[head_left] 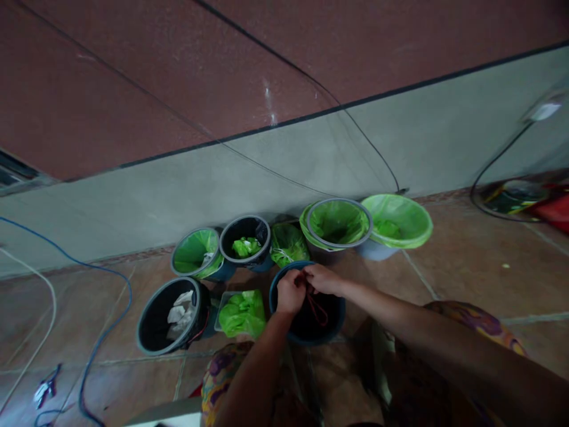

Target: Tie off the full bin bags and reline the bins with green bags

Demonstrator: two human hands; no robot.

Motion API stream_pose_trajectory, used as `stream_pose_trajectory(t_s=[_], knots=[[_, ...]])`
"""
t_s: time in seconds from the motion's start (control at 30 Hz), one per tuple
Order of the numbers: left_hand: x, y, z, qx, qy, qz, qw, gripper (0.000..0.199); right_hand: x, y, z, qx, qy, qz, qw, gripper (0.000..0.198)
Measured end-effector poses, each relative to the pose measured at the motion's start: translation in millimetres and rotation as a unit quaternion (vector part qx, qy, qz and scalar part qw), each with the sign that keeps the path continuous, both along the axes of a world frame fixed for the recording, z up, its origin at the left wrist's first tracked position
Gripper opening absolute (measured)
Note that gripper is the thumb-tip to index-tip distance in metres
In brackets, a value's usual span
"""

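My left hand (291,292) and my right hand (322,279) meet over the far side of a dark blue bin (272,296). Both have their fingers closed together on a thin red string (317,311). A loop of that string hangs down into the bin's dark inside. Whether a dark bag lines this bin I cannot tell. Left of my left hand, a bunched light-green plastic bag (242,314) fills a small clear container (220,320).
Along the wall (267,172) stand several bins, including a green-lined bin (409,237), a grey-rimmed bin (340,243) and a black-lined bin (222,243). A bin with white paper (180,311) stands left. A blue cable (95,350) and keys (45,388) lie on the tiles.
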State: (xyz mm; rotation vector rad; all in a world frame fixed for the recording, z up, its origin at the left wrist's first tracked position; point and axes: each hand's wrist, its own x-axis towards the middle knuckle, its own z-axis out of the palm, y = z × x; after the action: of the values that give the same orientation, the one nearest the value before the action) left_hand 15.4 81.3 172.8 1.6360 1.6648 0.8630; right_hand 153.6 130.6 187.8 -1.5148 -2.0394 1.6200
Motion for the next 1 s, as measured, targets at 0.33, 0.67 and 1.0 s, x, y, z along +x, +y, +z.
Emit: stream_pose_trajectory(t_s=[0.33, 0.67, 1.0], knots=[[5.1, -2.7, -8.2, -0.054, 0.003, 0.074, 0.996, 0.014, 3.3, 3.7, -6.1, -0.089, 0.048, -0.055, 0.993, 0.025], [-2.2, 2.7, -5.1, -0.108, 0.074, 0.036, 0.991, 0.005, 7.9, 5.3, 3.4, 0.053, -0.115, 0.017, 0.992, 0.026], [-14.0, -0.2, -2.1, -0.148, 0.13, 0.008, 0.98, 0.014, 14.4, 3.6, -0.7, 0.196, -0.26, 0.109, 0.939, 0.036]])
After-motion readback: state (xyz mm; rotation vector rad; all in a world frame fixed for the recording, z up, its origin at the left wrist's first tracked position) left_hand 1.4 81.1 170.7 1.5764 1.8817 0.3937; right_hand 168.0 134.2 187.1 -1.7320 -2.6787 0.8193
